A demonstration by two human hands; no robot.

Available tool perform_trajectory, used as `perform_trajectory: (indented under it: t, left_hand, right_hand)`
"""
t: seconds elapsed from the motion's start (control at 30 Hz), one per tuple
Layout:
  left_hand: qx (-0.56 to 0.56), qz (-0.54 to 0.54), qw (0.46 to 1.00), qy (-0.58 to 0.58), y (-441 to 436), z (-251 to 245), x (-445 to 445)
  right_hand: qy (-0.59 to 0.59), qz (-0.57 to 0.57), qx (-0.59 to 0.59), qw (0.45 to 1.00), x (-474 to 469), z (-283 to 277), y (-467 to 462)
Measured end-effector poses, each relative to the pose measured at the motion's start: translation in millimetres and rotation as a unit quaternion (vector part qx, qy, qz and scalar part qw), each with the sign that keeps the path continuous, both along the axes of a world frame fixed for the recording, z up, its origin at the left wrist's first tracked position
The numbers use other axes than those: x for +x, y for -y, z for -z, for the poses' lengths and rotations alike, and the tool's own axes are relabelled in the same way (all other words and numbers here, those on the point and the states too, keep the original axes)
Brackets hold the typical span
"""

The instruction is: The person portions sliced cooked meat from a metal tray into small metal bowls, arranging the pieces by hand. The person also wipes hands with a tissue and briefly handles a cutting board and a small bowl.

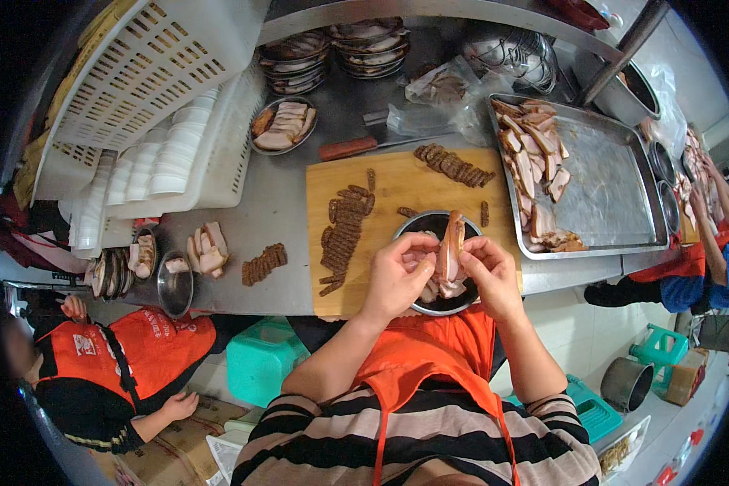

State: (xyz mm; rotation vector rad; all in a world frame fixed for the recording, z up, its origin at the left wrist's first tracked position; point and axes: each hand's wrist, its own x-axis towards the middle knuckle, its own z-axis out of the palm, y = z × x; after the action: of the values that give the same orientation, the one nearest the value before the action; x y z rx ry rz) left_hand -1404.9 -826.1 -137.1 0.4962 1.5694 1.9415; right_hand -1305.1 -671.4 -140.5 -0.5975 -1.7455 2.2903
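Note:
Both hands hold a slice of cooked pork belly (450,252) above a round metal bowl (406,228). My left hand (401,276) grips it from the left, my right hand (491,273) from the right. More pork slices lie in the bowl, partly hidden by the hands. The bowl stands at the front edge of a wooden cutting board (395,179). Rows of dark brown slices (343,234) lie on the board's left, with another row (454,165) at its back right. To the right, a large metal tray (607,182) holds many pork slices (534,152) along its left side.
Behind the board lies a cleaver with a reddish handle (347,148). A plate of sliced pork (284,126), stacked filled plates (370,45) and a perforated white crate (212,176) with white bowls are around. A co-worker in a red apron (158,340) stands left; others work far right.

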Motion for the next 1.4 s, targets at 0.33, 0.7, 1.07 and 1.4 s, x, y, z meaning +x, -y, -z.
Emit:
perform_trajectory:
  t: [0.33, 0.7, 1.07, 1.4]
  left_hand:
    - [0.037, 0.019, 0.994, 0.100, -2, -3, -2]
    - [-0.240, -0.094, 0.915, -0.311, 16, -16, -13]
    - [-0.116, -0.119, 0.978, -0.123, 33, -6, -21]
    - [-0.095, -0.094, 0.989, -0.066, 34, -8, -14]
  right_hand:
    - [-0.027, 0.057, -0.010, 0.998, 7, -16, 0]
    - [-0.129, 0.197, 0.115, 0.965, 42, -48, -34]
    - [-0.128, 0.070, 0.516, 0.844, 33, -40, -16]
    - [0.166, 0.044, 0.590, 0.789, 18, -30, -120]
